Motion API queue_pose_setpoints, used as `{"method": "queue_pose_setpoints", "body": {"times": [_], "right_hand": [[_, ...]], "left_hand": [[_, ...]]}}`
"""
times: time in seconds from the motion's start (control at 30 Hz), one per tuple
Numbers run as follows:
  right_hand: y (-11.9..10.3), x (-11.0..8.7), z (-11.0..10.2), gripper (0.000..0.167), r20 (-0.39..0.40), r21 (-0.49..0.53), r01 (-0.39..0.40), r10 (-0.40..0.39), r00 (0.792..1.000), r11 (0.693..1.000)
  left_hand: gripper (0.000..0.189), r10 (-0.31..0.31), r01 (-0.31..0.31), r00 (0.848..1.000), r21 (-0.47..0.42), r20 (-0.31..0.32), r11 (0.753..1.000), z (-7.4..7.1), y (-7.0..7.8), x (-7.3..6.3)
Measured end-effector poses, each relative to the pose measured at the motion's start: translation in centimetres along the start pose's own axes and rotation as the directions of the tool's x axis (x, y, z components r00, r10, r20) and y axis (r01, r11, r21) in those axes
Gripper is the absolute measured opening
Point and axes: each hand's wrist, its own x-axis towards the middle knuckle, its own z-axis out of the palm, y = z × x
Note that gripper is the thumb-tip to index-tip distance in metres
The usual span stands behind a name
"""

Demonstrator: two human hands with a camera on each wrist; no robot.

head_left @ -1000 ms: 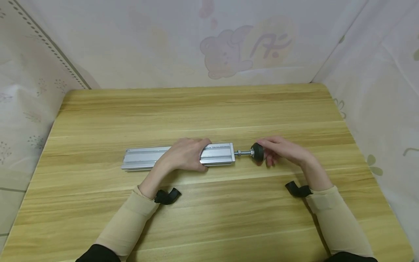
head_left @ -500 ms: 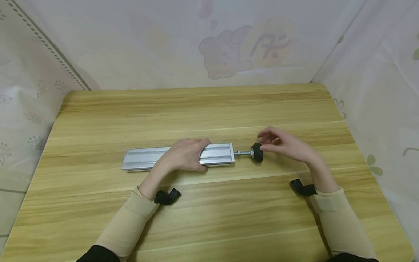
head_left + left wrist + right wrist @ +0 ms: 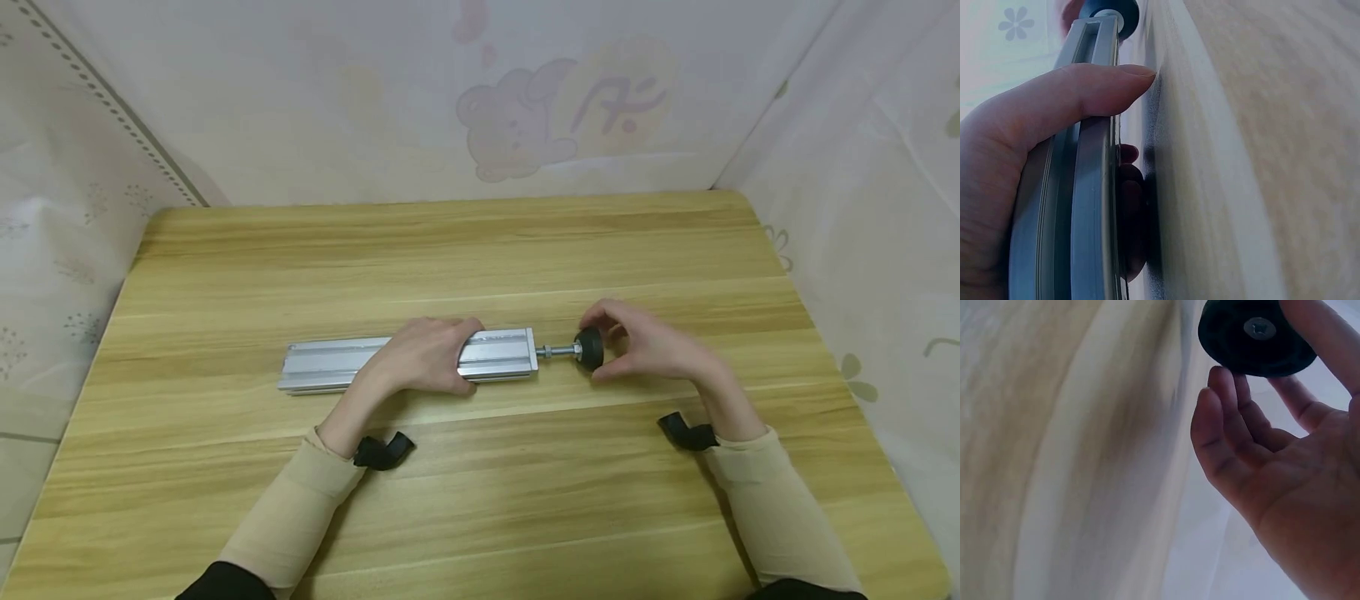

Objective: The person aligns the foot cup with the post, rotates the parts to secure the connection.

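A silver slotted aluminium profile lies flat across the wooden table. My left hand grips it from above, thumb along the near side and fingers over the far side; the left wrist view shows the thumb across the profile. From its capped right end a threaded rod with a nut sticks out, ending in a black levelling foot. My right hand holds the foot's rim, fingers on the far side and thumb on the near side. A screw head shows in the foot's base.
The wooden table extends around the profile on all sides. Patterned pale cloth hangs behind it and at both sides. A black curved piece sticks out at each beige sleeve cuff.
My right hand came off the foot's far edge, tilted back with the thumb near it, then moved left and closed round its rim again. The left hand and the profile stayed put.
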Motion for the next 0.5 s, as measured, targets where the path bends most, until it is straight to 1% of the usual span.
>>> {"method": "queue_pose_setpoints", "body": {"times": [0.07, 0.27, 0.4, 0.5], "right_hand": [[0.22, -0.12, -0.19, 0.063, 0.024, 0.052, -0.011, 0.009, 1.000, 0.999], [0.77, -0.34, -0.70, 0.053, 0.100, 0.142, -0.028, 0.013, 0.995, 0.990], [0.90, -0.40, -0.81, 0.048, 0.146, 0.220, -0.122, 0.091, 0.985, 0.968], [0.92, -0.37, -0.82, 0.043, 0.173, 0.288, -0.216, 0.171, 0.970, 0.933]], "left_hand": [[0.071, 0.000, 0.000, 1.000, 0.000, -0.001, 1.000, -0.02, 0.02, 0.00], [0.072, -0.001, 0.001, 1.000, -0.001, -0.003, 1.000, 0.00, 0.04, 0.08], [0.071, -0.001, 0.001, 1.000, -0.003, -0.001, 1.000, 0.02, 0.05, 0.10], [0.071, -0.002, 0.002, 1.000, -0.002, 0.001, 1.000, 0.01, 0.08, 0.10]]}}
